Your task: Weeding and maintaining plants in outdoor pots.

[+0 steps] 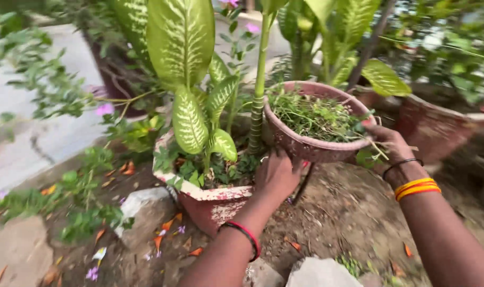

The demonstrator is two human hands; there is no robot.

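Head view: left hand [276, 172] cupped under round reddish clay pot [316, 146] of thin weedy greens, right hand [388, 139] gripping its far rim, beside potted dieffenbachia [186, 119].

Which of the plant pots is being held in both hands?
The round reddish pot of thin weedy greens, gripped by left hand and right hand; the chipped pot of broad spotted leaves stands untouched.

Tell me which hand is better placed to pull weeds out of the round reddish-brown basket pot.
Probably the right hand: it rests at the round reddish-brown basket pot rim beside the weeds, while the left hand supports it from below.
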